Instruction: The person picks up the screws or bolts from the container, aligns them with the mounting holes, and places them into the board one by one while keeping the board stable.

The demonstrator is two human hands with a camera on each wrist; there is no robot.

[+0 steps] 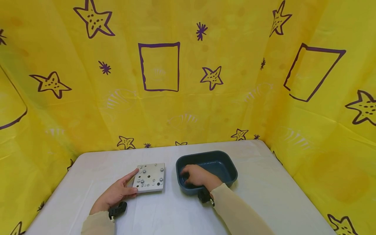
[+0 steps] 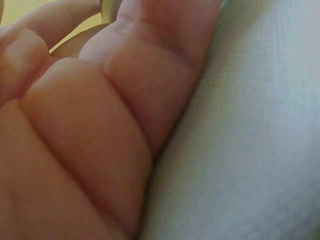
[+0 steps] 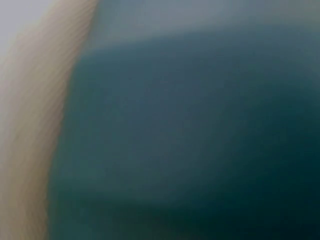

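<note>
A flat pale square plate [image 1: 154,170], dotted with small round metal pieces and dark holes, is at the middle left in the head view. My left hand [image 1: 114,192] grips its left edge, fingers at the far corner and thumb near the front. In the left wrist view, my left hand [image 2: 85,120] lies beside the white cloth. To the right of the plate is a dark blue-green bin [image 1: 232,164]. My right hand [image 1: 199,176] reaches down into its left part; I cannot tell whether the fingertips hold anything. The bin [image 3: 170,115] fills most of the blurred right wrist view.
Both items rest on a table with a white cloth [image 1: 176,215]. Yellow curtains [image 1: 188,104] printed with starfish close in behind the table and at both sides. A black wrist device [image 1: 117,210] is strapped to the left wrist, another [image 1: 204,195] to the right.
</note>
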